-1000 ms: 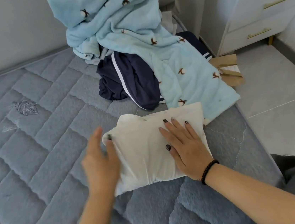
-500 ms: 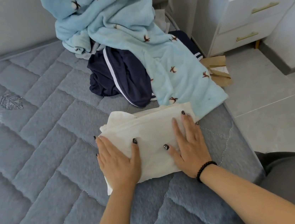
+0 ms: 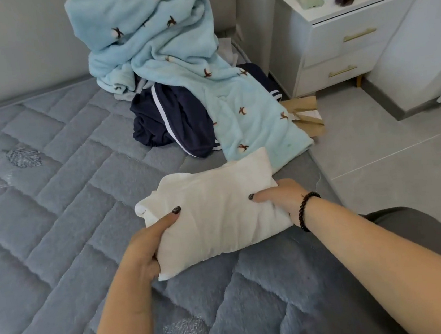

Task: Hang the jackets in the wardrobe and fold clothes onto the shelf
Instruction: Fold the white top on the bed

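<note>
A folded white garment (image 3: pixel 216 209) is found at the near right of the bed (image 3: pixel 53 215), close to its right edge. It is grasped at both ends. The left hand (image 3: pixel 145 245) is curled round the near-left end, thumb laid on top and fingers hidden beneath. The right hand (image 3: pixel 281 198) is closed on the right end in the same way, thumb on top; a dark bead bracelet (image 3: pixel 306 209) is worn at that wrist.

The step in hand is judged to be the lift of the folded piece for carrying to the shelf. For a sound lift, the bundle should be kept level and supported from below at both ends, so that the layers are not allowed to slide or sag at the middle. The grip should be firm but not crushing, as fresh creases would be set.

The garment is seen as a soft, plump rectangle of cream-white cloth, lightly wrinkled, with a loose fold showing at its far-left corner.

Further off, a navy garment (image 3: pixel 175 122) with white stripes is noted, partly covered by a light blue fleece (image 3: pixel 171 48). Both are unfolded. A white nightstand (image 3: pixel 342 40) is noted at the far right. No wardrobe or shelf is in view.
</note>
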The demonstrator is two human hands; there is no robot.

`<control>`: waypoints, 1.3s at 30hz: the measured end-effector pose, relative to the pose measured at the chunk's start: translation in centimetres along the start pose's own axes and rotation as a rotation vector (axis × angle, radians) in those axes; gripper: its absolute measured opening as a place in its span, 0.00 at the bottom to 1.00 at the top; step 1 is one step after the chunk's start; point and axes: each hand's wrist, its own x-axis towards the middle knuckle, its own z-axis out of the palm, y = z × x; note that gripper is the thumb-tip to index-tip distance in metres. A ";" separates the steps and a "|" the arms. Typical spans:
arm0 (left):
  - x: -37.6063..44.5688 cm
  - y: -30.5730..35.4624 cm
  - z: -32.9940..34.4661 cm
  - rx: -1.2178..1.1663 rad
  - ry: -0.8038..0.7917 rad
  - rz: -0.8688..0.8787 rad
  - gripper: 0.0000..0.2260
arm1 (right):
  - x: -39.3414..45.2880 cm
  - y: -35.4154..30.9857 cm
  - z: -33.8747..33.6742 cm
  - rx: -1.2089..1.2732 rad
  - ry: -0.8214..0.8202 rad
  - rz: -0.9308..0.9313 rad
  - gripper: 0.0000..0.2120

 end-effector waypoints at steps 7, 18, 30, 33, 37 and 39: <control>-4.7 -1.8 2.1 -0.114 -0.146 0.119 0.20 | -5.9 0.4 -3.6 0.123 -0.035 -0.141 0.07; -15.7 -1.1 12.2 0.026 -0.528 0.462 0.21 | -18.4 4.0 -15.2 0.419 0.170 -0.413 0.08; -24.8 -5.0 26.9 0.208 -0.702 0.464 0.13 | -29.5 11.2 -29.4 0.566 0.476 -0.489 0.10; -26.4 -5.5 31.6 0.239 -0.742 0.447 0.10 | -30.8 11.8 -33.4 0.579 0.535 -0.488 0.10; -27.1 -5.8 38.7 0.291 -0.784 0.424 0.10 | -30.6 12.2 -39.3 0.604 0.614 -0.486 0.10; -26.8 -5.8 42.5 0.326 -0.795 0.416 0.10 | -29.6 12.3 -42.2 0.621 0.652 -0.471 0.10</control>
